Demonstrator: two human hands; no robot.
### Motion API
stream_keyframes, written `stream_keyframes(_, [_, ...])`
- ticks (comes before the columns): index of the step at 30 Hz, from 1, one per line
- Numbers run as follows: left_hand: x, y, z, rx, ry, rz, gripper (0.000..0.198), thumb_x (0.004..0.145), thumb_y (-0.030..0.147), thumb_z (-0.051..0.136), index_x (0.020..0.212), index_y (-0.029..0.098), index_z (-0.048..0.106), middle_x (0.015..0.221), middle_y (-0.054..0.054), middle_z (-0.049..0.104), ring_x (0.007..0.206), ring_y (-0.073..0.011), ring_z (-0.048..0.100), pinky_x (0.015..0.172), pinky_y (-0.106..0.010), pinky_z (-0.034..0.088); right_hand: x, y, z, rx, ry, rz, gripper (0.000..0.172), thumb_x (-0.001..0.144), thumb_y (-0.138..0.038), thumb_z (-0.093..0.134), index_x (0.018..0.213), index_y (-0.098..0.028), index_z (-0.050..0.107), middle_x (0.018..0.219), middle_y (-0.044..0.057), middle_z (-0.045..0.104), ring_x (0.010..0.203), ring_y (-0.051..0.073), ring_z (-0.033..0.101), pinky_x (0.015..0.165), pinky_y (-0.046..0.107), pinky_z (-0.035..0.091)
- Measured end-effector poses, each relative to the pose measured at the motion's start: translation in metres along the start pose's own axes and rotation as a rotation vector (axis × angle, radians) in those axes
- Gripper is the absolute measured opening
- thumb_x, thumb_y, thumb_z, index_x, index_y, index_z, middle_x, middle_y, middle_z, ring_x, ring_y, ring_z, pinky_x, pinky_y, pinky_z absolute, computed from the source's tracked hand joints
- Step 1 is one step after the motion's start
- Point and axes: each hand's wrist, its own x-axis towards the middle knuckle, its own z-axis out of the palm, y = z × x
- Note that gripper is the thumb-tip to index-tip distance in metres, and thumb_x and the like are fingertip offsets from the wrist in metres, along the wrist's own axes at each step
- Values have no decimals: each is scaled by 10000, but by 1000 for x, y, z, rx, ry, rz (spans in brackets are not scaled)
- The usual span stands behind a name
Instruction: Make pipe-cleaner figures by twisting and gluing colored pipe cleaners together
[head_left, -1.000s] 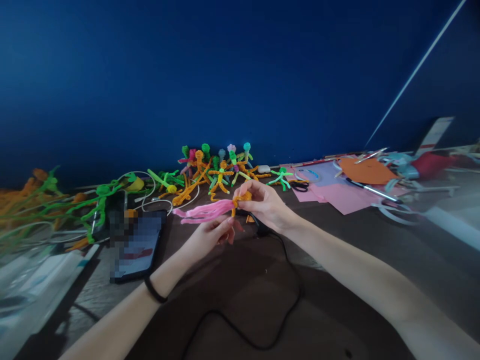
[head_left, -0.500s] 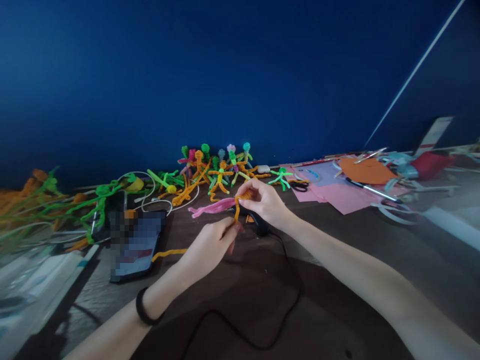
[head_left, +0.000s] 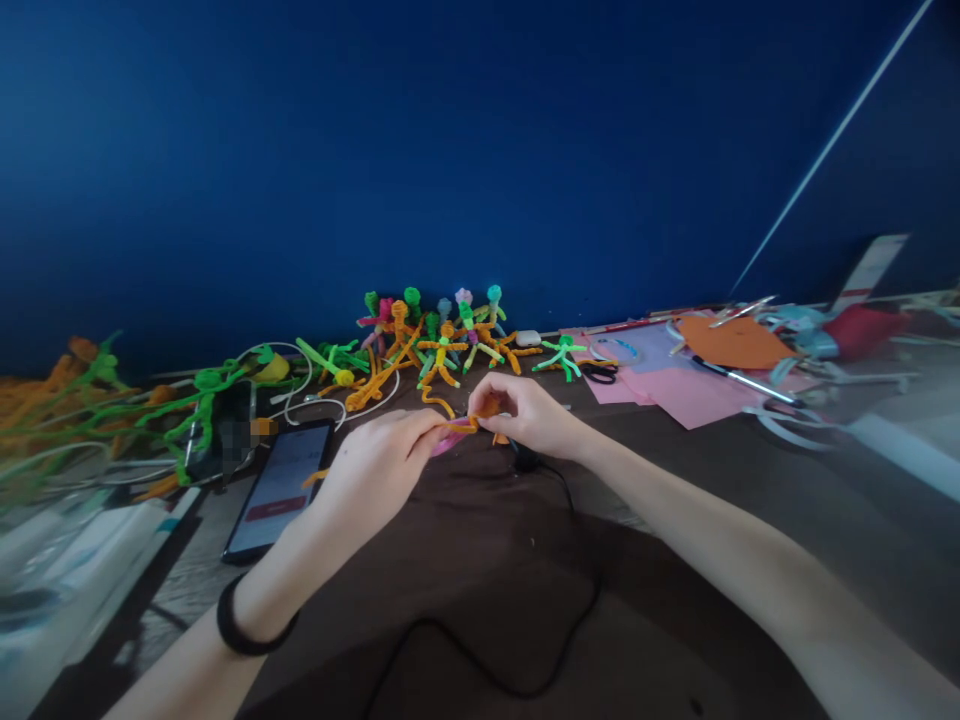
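Note:
My left hand [head_left: 394,450] pinches an orange pipe cleaner [head_left: 459,428] that runs across to my right hand. Pink pipe cleaners [head_left: 445,443] show between the two hands, mostly covered by my left fingers. My right hand [head_left: 521,412] is closed on a wound orange part [head_left: 489,406] of the same piece, held just above the dark table [head_left: 480,580]. Behind the hands stands a group of small pipe-cleaner figures, among them an orange one with a yellow body [head_left: 441,352] and a green one [head_left: 564,355].
A phone [head_left: 281,490] lies left of my left hand, near green pipe-cleaner pieces [head_left: 206,400] and a white cable [head_left: 304,372]. Pink paper [head_left: 686,395], orange paper [head_left: 735,342] and black-handled scissors [head_left: 600,373] are at right. A black cable [head_left: 570,640] curves across the front.
My left hand has moved up and left, drawing the orange strand from hanging down to nearly level. It now covers most of the pink pipe cleaners. My right hand has hardly moved.

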Motion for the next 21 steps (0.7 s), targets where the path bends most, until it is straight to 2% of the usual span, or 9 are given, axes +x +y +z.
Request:
stream_keyframes(4, [2,-6,1,129,98,7,273,854,279,395,826,203,656,812,-30,669,767,-184,587,647,-270,388,-2,-1,0,-3,-68,-21,131,693,-62,505,790,-149,523,734,0,551,648,91,504,630,242,413])
stream_keyframes(7, [4,-7,0,166,117,8,271,844,271,411,797,202,669,778,-31,653,763,-191,580,630,-276,382,-4,-3,-1,22,-128,-8,170,667,-28,503,786,-148,523,767,4,569,686,95,529,659,241,417])
stream_keyframes(12, [10,-17,4,66,39,-22,274,828,285,421,825,201,682,784,-40,649,779,-199,578,650,-280,391,-4,-7,-3,155,-201,-1,135,680,-58,557,771,-150,518,785,3,558,719,95,535,686,244,427])
stream_keyframes(16, [16,-27,12,-132,-40,-12,283,825,309,416,815,202,678,822,-27,675,751,-173,587,663,-253,399,-4,-12,-5,235,-200,3,120,685,-88,597,756,-148,521,796,10,559,733,97,526,697,252,431])
stream_keyframes(21, [17,-25,20,-342,-118,-75,328,806,365,412,734,167,664,662,-5,633,609,-136,536,571,-227,380,-5,-15,-5,442,-167,18,159,659,-55,614,729,-152,508,803,3,561,745,92,537,692,242,436])
